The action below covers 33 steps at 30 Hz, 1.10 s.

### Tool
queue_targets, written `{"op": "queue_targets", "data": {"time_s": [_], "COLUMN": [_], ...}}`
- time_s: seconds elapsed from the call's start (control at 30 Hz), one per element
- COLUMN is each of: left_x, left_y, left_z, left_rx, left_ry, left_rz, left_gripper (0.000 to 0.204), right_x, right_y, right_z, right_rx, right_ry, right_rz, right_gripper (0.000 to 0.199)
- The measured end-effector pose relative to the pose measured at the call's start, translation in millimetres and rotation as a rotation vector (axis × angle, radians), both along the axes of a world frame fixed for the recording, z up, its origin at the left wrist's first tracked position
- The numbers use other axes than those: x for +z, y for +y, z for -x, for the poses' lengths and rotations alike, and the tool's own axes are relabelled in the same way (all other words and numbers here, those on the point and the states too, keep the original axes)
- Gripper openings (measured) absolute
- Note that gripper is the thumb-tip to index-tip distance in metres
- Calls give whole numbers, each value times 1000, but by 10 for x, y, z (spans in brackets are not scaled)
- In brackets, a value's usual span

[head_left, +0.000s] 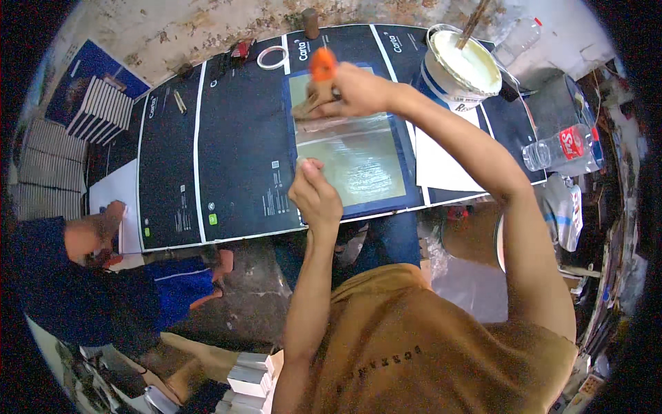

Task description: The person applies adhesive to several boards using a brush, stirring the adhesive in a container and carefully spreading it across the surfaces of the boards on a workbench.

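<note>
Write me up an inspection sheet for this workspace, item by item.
Surface: black tabletop covering with white stripes.
Job's things: olive rectangular sheet with blue border, glossy in places; orange-handled brush-like tool, blurred; white plastic bucket of cream-coloured liquid, wooden stick in it.
Clutter: clear plastic bottle with red label; round white ring.
Hands: right hand grips the tool; left hand curled at the sheet's left side, grip unclear.
Cables: nothing clearly seen.
Surroundings: mottled wall; co-worker in dark blue shirt; stacked pale slabs.
</note>
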<state>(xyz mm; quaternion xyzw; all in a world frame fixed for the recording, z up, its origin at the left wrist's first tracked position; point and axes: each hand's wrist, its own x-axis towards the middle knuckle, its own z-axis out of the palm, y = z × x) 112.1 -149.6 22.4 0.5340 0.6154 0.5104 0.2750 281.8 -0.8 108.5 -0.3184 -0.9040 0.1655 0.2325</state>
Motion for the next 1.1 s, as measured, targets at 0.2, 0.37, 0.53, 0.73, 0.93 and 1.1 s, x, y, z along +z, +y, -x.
{"op": "queue_targets", "data": {"time_s": [0.2,0.37,0.53,0.73,0.93,1.1], "left_x": [-2,26,23,0,281,383], "left_y": [16,-8,0,4,102,-83], "left_z": [9,-30,5,-3,410,900], "left_rx": [-10,29,7,30,-293,-683], "left_ry": [-8,-24,-100,-88,-73,1027], "left_rz": [-44,-34,-79,-65,-24,-145], "left_gripper": [52,68,51,47,38,78], "right_x": [209,581,381,352,852,1030], "right_y": [-41,-156,-176,-292,-1066,-1647], "right_z": [-916,-679,80,-692,-1415,-1723], "right_rx": [73,14,119,135,-317,-694], "right_ry": [-301,-283,-161,-386,-238,-34], "right_rz": [-26,-69,111,52,22,-112], "right_gripper": [29,17,17,22,22,26]}}
